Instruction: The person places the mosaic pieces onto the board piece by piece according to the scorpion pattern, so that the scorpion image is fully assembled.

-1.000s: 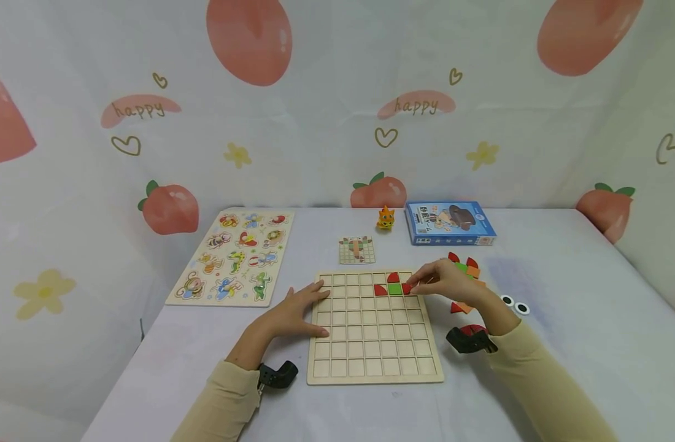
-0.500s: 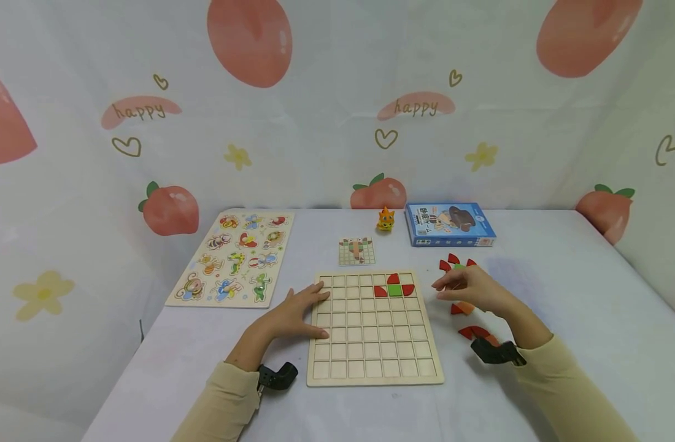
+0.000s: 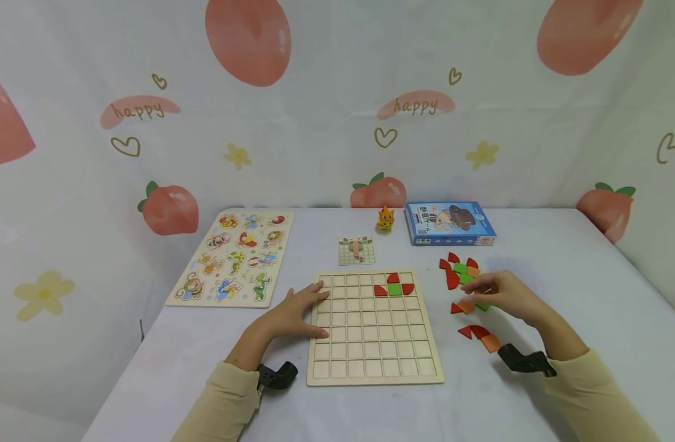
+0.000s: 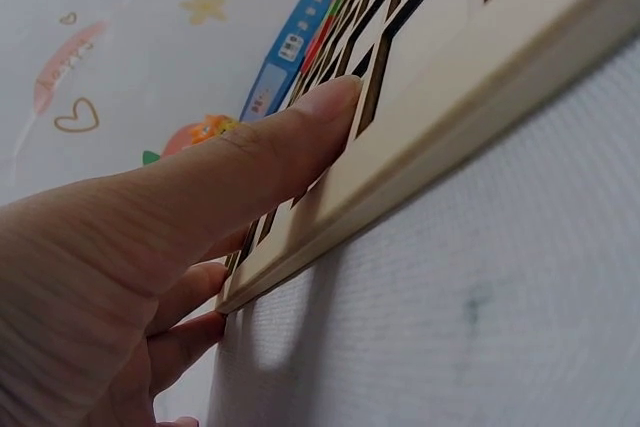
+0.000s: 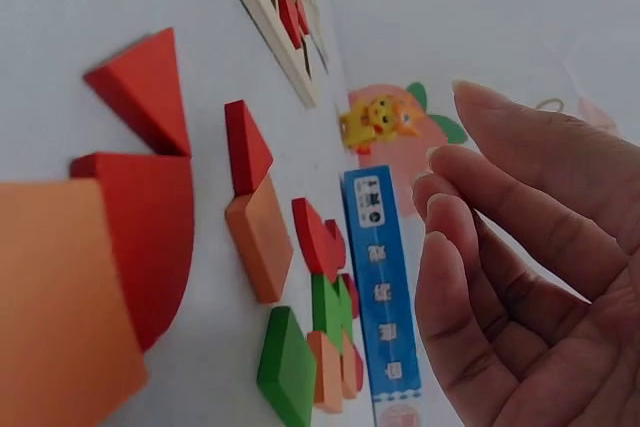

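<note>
A: State the position of the grid board point(image 3: 378, 350).
B: The wooden board lies flat at the lower centre of the head frame. Four pieces sit in its cells near the upper right corner: a green square point(image 3: 395, 289), with a red quarter-round above it point(image 3: 393, 278), one to its left point(image 3: 380, 291) and one to its right point(image 3: 407, 289).

A: State the condition of the left hand point(image 3: 290, 314).
B: Thumb and fingers are spread along the board's left edge. In the left wrist frame the thumb lies on top of the rim, its tip at the cells.

A: And the right hand point(image 3: 509, 298)?
B: It is at centre right, fingers loosely bent, grasp unloaded. The right wrist frame shows the fingertips apart from the loose pieces.

A: Specify the nearest pieces.
B: In the head frame, a green piece point(image 3: 483, 307) and an orange square point(image 3: 467, 306) lie by the fingertips, with a red triangle point(image 3: 456, 308) at the square's left. A mixed cluster point(image 3: 461, 268) lies above.

A: List the surroundings.
B: Pattern card point(image 3: 356, 250), upper centre; orange figurine point(image 3: 385, 219) and blue box point(image 3: 450, 224), farther back.
</note>
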`<state>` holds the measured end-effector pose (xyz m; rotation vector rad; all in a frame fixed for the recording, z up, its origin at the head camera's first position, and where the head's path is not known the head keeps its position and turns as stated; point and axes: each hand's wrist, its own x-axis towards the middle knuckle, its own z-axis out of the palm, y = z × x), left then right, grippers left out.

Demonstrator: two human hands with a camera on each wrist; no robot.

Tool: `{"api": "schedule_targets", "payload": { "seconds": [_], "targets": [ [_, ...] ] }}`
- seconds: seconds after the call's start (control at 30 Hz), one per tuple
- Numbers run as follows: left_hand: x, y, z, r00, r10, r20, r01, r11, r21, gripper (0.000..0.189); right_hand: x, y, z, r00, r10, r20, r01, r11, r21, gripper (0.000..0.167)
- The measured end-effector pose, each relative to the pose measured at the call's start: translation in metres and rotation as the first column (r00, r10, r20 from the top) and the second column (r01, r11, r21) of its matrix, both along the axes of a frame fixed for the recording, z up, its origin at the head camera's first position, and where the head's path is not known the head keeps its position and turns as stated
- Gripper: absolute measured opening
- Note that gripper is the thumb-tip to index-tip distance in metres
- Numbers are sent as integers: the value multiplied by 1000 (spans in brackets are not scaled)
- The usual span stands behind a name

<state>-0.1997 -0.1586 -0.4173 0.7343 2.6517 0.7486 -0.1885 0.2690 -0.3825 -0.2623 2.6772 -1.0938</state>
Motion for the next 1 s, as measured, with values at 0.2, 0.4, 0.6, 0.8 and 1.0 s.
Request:
{"api": "schedule_targets", "payload": {
  "seconds": [0.2,0.4,0.6,0.8,1.0],
  "targets": [
    [0,0,0,1000,1,7,-1,1000,-3,84,3,6,-5,999,-20,33,20,1000,-8,39],
    [1,1,0,1000,-1,6,1,1000,-1,84,12,16,-8,998,-13,54,13,1000,-4,39],
    [0,0,0,1000,-5,0,5,1000,9,85,25,24,-14,996,-15,90,15,1000,-1,40],
    [-1,-1,-1,1000,-12,2,12,1000,18,85,38,28,-18,993,-4,122,7,1000,-29,40],
    [0,-1,-1,1000,-13,-3,13,1000,6,84,47,35,-25,990,27,136,-16,997,-81,42]
  ]
}}
